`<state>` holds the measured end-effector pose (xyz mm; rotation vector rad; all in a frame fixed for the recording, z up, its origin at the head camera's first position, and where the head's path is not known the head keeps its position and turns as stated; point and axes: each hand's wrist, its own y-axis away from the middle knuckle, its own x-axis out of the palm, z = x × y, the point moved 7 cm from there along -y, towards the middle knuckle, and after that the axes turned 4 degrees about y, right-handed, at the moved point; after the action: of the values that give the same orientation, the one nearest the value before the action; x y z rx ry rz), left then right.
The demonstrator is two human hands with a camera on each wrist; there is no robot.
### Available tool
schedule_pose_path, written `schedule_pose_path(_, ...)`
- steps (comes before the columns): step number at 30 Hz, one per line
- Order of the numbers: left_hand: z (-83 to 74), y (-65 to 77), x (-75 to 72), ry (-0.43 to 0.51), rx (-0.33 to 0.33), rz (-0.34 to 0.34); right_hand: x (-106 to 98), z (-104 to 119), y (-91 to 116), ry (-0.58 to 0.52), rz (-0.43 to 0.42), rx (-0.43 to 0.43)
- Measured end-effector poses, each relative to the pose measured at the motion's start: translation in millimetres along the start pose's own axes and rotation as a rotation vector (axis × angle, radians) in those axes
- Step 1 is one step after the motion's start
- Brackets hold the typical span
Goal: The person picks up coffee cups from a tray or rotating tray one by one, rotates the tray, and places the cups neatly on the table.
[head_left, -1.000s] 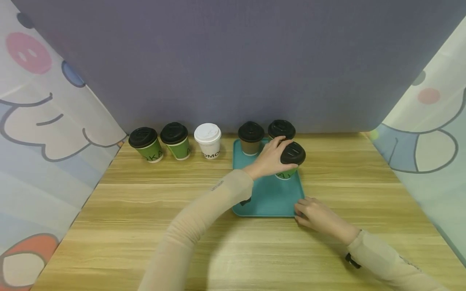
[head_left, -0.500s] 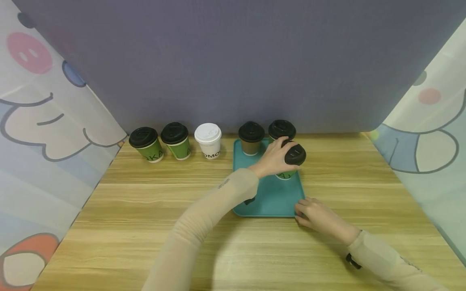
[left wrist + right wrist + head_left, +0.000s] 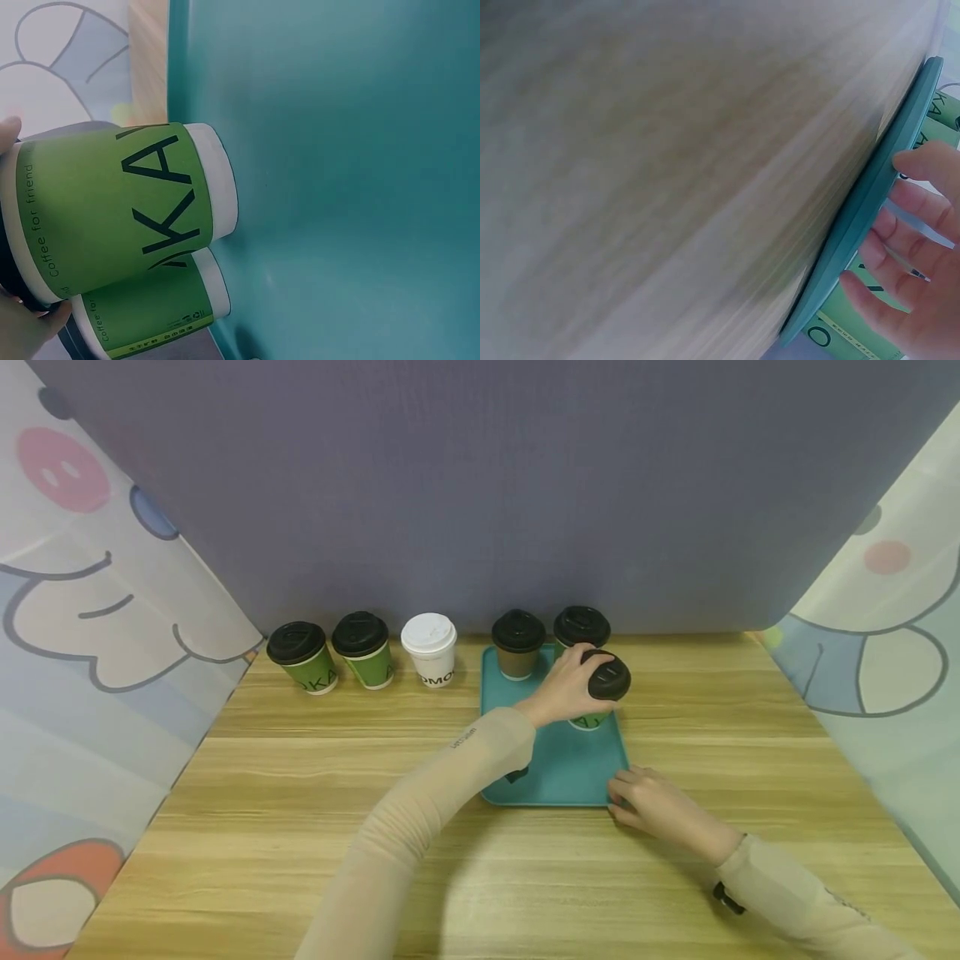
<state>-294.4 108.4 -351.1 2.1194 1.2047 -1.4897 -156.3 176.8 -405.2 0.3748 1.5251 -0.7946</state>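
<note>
My left hand [image 3: 564, 687] grips a green paper coffee cup [image 3: 120, 202] around its black lid [image 3: 609, 679], thumb and fingers on opposite sides. The cup's base is right at the surface of the teal tray [image 3: 555, 781], near its right edge. Just behind it is another green cup with a black lid [image 3: 582, 625], partly hidden by the hand. A brown cup [image 3: 517, 658] with a black lid stands at the tray's back left. My right hand [image 3: 651, 803] touches the tray's front right corner, its loosely bent fingertips [image 3: 906, 161] along the rim.
Left of the tray, a white lidded cup [image 3: 431, 656] and two green cups, one nearer [image 3: 367, 656] and one at the far left [image 3: 303, 660], stand in a row along the grey back panel [image 3: 480, 493]. Printed cloths [image 3: 67, 693] flank the wooden table [image 3: 300, 827].
My left hand has shifted slightly right, around the cup's lid, mostly in the first half second. My right hand stays at the tray corner, and the other cups have not moved.
</note>
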Motion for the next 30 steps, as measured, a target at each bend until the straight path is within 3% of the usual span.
schedule_pose_path(14,-6.5,8.8,-7.6,0.0,0.017,0.003,-0.1,0.1,0.8,0.009,-0.002,0.007)
schedule_pose_path(30,-7.9,35.8,-42.5,-0.013,0.082,0.004,1.0,-1.1,0.6,0.007,0.024,0.023)
